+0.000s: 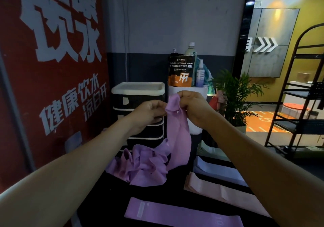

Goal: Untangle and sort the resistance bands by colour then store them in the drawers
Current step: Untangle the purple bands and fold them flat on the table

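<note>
A long purple stretch band [177, 139] hangs from both my hands, lifted in front of the drawer unit [138, 102]. My left hand [149, 112] pinches its top edge from the left. My right hand [192, 107] grips the top from the right. The band's lower part lies bunched in a heap [142, 167] on the dark table. Flat on the table lie a purple loop band [175, 214], a pink loop band [215, 190] and a pale lavender loop band [217, 170]. The black drawers with white trim look shut.
A white bin [194, 93] right of the drawers holds a powder pouch [180, 72], bottles and a spray. A potted plant [236, 93] stands beyond it, and a black metal rack [301, 95] at the far right. A red panel with white lettering [52, 69] fills the left.
</note>
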Tool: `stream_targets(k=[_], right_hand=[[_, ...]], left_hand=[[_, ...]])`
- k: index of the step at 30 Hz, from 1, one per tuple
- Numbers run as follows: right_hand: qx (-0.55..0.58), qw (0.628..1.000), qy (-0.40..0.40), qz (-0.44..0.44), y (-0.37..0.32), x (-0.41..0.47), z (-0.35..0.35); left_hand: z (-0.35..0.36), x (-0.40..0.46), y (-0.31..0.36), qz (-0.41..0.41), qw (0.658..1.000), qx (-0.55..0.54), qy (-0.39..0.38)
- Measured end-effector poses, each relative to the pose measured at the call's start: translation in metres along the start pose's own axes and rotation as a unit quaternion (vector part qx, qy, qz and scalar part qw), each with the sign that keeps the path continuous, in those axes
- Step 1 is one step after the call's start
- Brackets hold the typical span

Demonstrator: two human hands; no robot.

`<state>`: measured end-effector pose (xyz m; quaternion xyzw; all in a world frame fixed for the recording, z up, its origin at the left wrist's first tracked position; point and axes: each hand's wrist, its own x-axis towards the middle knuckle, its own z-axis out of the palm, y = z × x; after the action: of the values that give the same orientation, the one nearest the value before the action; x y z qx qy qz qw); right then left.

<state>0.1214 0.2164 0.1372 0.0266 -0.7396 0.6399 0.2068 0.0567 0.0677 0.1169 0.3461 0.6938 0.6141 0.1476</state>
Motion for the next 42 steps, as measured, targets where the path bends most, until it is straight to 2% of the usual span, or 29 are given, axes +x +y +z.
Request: stream_targets(k=[5,9,14,17,22,27,32,35,38,42], right_hand=[[0.035,0.998,0.024,0.047,0.002,-0.002,-0.010],[0.021,0.994,0.050,0.095,0.008,-0.007,-0.012],[-0.073,0.995,-0.001,0.062,0.015,-0.013,-0.005],[-0.129,0.991,-0.001,0.034,0.012,-0.014,-0.001],[-0.121,0.992,-0.012,0.026,-0.001,-0.014,0.012],[-0.206,0.978,0.008,-0.020,-0.006,-0.015,0.018],[-0.279,0.959,-0.017,-0.048,-0.008,-0.018,0.027],[-0.354,0.932,-0.001,-0.080,-0.011,-0.017,0.027],[-0.381,0.917,0.028,-0.111,-0.013,-0.014,0.021],[-0.372,0.916,0.073,-0.133,-0.008,-0.012,0.013]], left_hand=[[-0.003,0.001,0.002,-0.011,0.994,-0.109,0.017],[-0.009,-0.006,0.003,-0.015,0.982,-0.188,0.030],[-0.005,-0.010,-0.004,0.003,0.986,-0.158,0.051],[-0.003,-0.008,-0.005,0.015,0.989,-0.132,0.067],[-0.005,-0.007,-0.006,0.034,0.992,-0.091,0.081],[-0.006,-0.007,-0.007,0.054,0.993,-0.046,0.099],[-0.009,-0.010,-0.008,0.048,0.989,-0.050,0.133],[-0.007,-0.013,-0.006,0.049,0.990,-0.051,0.119],[0.001,-0.018,-0.005,0.034,0.995,-0.058,0.077],[0.013,-0.021,-0.021,-0.011,0.998,0.056,0.022]])
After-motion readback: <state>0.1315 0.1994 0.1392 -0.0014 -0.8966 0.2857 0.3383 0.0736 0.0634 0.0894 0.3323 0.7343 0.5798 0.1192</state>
